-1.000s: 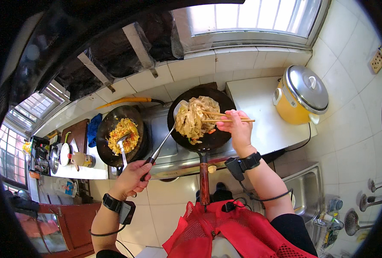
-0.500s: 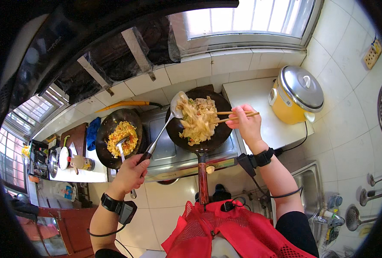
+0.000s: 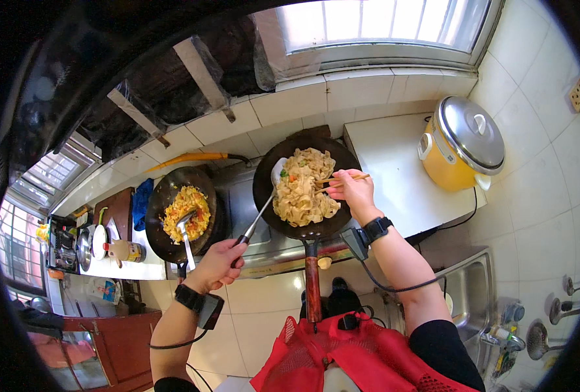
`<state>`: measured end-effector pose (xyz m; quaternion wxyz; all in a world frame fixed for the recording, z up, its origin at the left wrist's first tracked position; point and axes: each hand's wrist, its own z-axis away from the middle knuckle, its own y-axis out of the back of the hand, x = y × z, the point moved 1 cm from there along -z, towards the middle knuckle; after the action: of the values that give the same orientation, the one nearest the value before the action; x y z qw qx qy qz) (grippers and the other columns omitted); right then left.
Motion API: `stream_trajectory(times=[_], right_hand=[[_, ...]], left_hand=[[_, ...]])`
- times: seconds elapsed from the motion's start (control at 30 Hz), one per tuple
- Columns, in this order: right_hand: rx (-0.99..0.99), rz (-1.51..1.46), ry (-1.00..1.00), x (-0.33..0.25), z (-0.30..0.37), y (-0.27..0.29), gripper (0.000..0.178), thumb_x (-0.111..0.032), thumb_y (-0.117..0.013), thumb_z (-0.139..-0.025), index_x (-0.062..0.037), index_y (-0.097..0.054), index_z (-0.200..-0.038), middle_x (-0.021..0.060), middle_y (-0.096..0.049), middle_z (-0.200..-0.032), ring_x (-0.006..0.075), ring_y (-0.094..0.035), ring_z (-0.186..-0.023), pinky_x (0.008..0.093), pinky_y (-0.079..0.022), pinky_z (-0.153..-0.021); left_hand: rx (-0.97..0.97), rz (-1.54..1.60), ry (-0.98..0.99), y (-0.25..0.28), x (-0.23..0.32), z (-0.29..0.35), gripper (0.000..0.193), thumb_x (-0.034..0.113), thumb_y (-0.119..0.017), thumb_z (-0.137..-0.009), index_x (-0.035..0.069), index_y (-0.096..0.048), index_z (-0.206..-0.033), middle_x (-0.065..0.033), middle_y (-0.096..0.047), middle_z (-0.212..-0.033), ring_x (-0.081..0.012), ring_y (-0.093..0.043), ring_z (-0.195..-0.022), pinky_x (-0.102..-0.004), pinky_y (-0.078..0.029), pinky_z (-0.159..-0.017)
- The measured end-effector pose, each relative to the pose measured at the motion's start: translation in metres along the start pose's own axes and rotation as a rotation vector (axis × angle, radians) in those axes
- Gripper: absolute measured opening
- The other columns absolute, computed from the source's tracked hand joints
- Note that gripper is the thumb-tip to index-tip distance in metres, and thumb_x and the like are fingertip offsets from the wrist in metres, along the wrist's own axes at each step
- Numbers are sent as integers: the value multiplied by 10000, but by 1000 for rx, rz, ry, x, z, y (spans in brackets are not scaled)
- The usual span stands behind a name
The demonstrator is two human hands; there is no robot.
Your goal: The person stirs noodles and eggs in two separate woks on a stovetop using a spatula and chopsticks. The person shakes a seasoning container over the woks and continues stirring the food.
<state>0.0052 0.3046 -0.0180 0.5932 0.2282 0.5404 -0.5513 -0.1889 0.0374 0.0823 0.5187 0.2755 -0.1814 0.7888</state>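
My left hand [image 3: 221,264] is closed round the black handle of a metal spatula [image 3: 258,217], whose blade rests at the left inside of a dark wok [image 3: 262,189]. Wide noodles [image 3: 305,189] with bits of carrot and green fill this wok. My right hand [image 3: 354,193] grips wooden chopsticks [image 3: 358,176], their tips in the noodles from the right. The wok's brown wooden handle [image 3: 313,287] points toward me. To the left, a second wok [image 3: 156,212] holds yellow scrambled egg with red pieces [image 3: 189,208], and a metal ladle or spoon [image 3: 187,242] leans in it.
Both woks stand on a gas stove [image 3: 241,183]. On the white counter at right is a yellow rice cooker [image 3: 456,153]; a steel sink [image 3: 466,294] lies nearer. A sauce jug [image 3: 125,251], cutting board [image 3: 115,210] and blue cloth [image 3: 142,203] sit at left.
The spatula blade has gone down from above the noodles into the wok's left side, partly under them. My right hand and chopsticks have moved left, and the noodles now lie heaped in the wok.
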Motion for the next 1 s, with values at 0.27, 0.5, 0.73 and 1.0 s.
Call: stream_trajectory(times=[0.27, 0.5, 0.73, 1.0], right_hand=[[-74, -65, 181, -63, 42, 5, 235, -196, -536, -971, 24, -619, -979, 146, -674, -851, 210, -689, -691, 298, -583, -621], [-103, -55, 273, -97, 61, 8, 228, -197, -538, -967, 15, -621, -979, 151, -676, -866, 212, -688, -699, 304, -581, -634], [-149, 238, 290, -84, 54, 10, 210, -194, -549, -963, 3, -624, -951, 124, -674, -817, 187, -681, -664, 275, -563, -581], [-124, 688, 241, -70, 60, 10, 191, -197, -554, -960, -13, -595, -927, 68, -623, -756, 143, -643, -574, 249, -526, -495]], left_hand=[[85, -22, -130, 1, 21, 63, 138, 247, -549, -969, 110, -540, -989, 21, -439, -664, -40, -306, -409, -197, -198, -348], [160, -232, -289, -7, 33, 85, 142, 213, -554, -965, 77, -540, -927, 49, -395, -602, -37, -319, -425, -216, -243, -372], [401, -783, -697, 0, 10, 70, 283, 209, -601, -924, 7, -556, -1117, -114, -607, -797, -222, -592, -683, -321, -479, -626], [495, -792, -724, -14, -29, 57, 363, 208, -621, -899, 13, -556, -1198, -217, -661, -941, -377, -653, -853, -381, -515, -723]])
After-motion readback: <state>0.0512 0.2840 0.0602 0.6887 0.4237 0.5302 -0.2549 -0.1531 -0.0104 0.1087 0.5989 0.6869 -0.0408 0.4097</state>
